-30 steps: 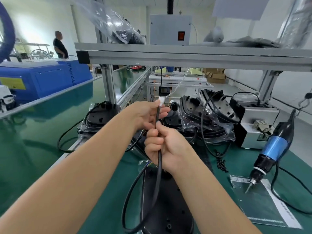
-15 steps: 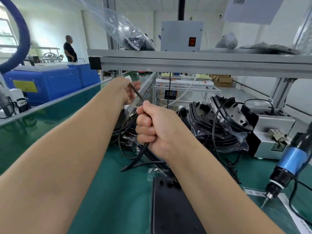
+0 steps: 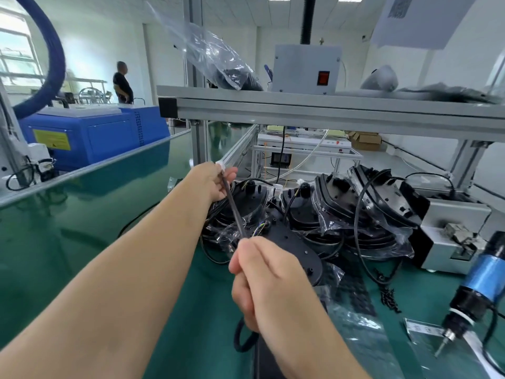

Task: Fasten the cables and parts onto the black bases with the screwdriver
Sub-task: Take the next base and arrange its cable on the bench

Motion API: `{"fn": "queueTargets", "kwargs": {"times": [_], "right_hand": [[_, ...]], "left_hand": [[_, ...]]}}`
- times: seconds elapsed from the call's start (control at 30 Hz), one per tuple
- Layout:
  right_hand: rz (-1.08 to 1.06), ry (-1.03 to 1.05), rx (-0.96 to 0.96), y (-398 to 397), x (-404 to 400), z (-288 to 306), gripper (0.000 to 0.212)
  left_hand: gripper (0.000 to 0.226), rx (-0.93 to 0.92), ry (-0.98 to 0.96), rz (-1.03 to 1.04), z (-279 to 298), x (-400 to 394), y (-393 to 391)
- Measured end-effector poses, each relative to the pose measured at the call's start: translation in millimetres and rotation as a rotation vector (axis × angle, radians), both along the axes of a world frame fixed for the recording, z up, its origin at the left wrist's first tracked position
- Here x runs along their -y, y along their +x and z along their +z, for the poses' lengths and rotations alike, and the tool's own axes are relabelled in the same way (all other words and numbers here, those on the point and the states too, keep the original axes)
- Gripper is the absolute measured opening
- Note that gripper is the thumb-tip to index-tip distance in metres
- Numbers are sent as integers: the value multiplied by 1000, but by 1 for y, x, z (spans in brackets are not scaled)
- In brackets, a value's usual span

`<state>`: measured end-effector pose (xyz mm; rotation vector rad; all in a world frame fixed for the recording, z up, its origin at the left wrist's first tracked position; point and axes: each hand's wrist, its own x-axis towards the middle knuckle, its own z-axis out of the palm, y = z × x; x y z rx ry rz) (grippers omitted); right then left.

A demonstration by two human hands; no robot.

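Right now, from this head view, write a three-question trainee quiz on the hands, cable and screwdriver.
1. True or false: the screwdriver is in the right hand.
2. Which hand holds the end of the cable with the white connector? A) left hand B) right hand
3. Fill in: the cable between the hands is pulled ____.

Key: 1 false, it hangs at the right, unheld; 2 A; 3 straight.
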<state>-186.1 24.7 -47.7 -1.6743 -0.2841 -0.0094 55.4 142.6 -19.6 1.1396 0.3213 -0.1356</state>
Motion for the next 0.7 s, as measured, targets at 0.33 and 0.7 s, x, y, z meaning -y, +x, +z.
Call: {"fn": "queueTargets", "kwargs": {"times": [0.33, 0.7], "right_hand": [[-40, -532, 279, -33, 2, -17, 35], [49, -47, -243, 17, -4, -35, 38]], "left_hand": [[35, -31, 57, 5, -25, -8, -6], [22, -20, -39, -293, -50, -6, -79]]}}
